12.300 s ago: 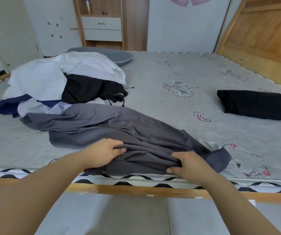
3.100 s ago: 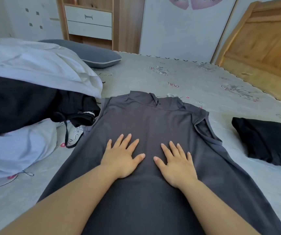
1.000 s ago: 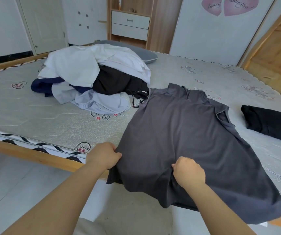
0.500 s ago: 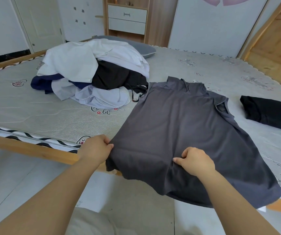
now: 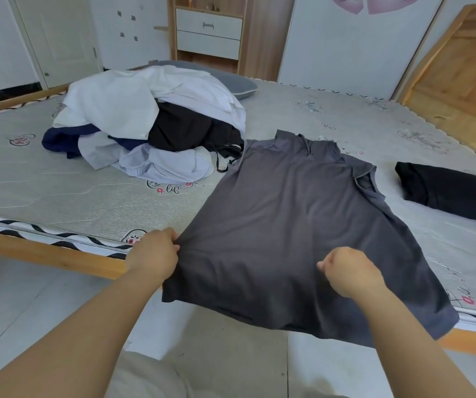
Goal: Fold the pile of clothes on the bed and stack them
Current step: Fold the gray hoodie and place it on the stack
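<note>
A dark grey shirt lies spread flat on the bed, collar at the far end, its lower part hanging past the near edge. My left hand pinches the shirt's left side near the hem. My right hand grips the fabric in a fist near the middle of the lower part. A pile of unfolded clothes, white, black, navy and pale blue, sits to the left of the shirt. A folded black garment lies at the right.
The bed's wooden frame runs along the near edge, with tiled floor below. A grey pillow lies behind the pile. A wooden headboard stands at the right, a drawer cabinet at the back.
Both hands keep their hold on the grey shirt's lower part. The right hand's fist has closed tighter on the cloth and the hem hangs a little further over the bed edge.
</note>
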